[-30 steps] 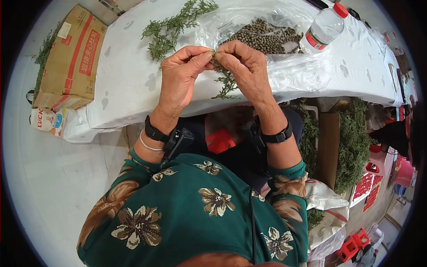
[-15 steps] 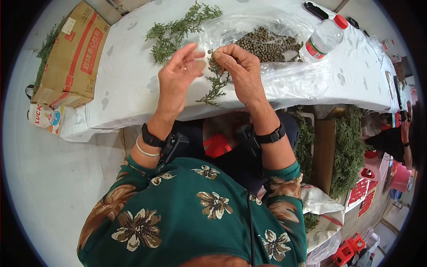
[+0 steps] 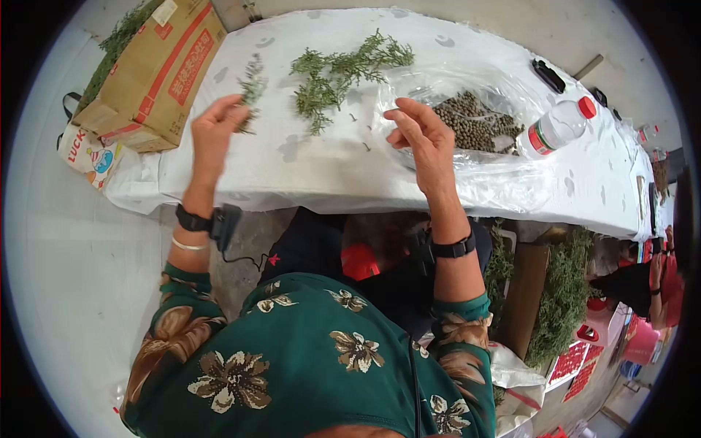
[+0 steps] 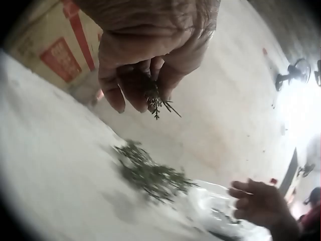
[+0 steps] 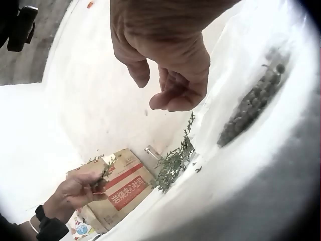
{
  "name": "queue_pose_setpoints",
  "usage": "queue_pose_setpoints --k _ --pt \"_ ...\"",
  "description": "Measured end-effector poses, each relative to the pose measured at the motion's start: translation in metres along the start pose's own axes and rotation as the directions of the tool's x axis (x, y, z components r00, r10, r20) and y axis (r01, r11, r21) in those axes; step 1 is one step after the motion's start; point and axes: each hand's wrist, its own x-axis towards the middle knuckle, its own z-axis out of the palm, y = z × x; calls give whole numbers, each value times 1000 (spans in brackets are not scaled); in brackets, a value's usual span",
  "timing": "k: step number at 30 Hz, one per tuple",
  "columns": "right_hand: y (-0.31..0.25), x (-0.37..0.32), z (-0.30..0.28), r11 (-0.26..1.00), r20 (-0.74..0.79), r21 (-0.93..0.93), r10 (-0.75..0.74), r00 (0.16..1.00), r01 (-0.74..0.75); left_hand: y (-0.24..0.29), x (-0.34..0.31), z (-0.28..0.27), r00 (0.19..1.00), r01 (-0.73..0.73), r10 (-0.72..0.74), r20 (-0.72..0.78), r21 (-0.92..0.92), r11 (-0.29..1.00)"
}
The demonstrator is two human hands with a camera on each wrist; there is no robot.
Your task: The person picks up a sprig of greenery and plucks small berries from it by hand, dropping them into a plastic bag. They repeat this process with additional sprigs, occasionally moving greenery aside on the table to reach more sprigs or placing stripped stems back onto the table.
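My left hand (image 3: 212,139) pinches a small green conifer sprig (image 3: 253,84), held up at the left of the table beside the cardboard box (image 3: 157,80). In the left wrist view, its stem ends poke out below the fingertips. My right hand (image 3: 427,142) is over the left edge of a clear plastic bag (image 3: 504,174), its fingers loosely bent and its thumb apart, with nothing seen between them. Small round brownish seed balls (image 3: 475,120) lie heaped in the bag. Between the hands, farther back, a larger conifer branch (image 3: 315,91) lies on the white-covered table.
A red-capped plastic bottle (image 3: 556,130) stands at the bag's right. Behind it lies a black object (image 3: 548,76). More conifer foliage (image 3: 558,299) fills a carton below the table's right side. Green foliage (image 3: 120,40) shows behind the cardboard box.
Both hands were together at the sprig; the left let go briefly, then took it from the right and carried it left toward the box. The right hand's pinch has loosened.
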Motion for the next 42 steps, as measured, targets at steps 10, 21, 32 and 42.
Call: queue_pose_setpoints --k 10,21,32,42 --pt "-3 -2 -13 997 -1 -74 9 1000 -9 -37 50 -64 857 -363 478 189 882 301" --pt "-11 -8 -23 997 17 -72 -16 1000 17 -22 127 81 881 -462 178 439 714 526" --pt "-20 -13 -33 994 -3 -104 -31 1000 30 42 107 98 791 -571 541 286 661 486" --pt "1 -13 -30 969 4 -245 42 999 -40 39 87 99 952 -289 229 201 362 886"
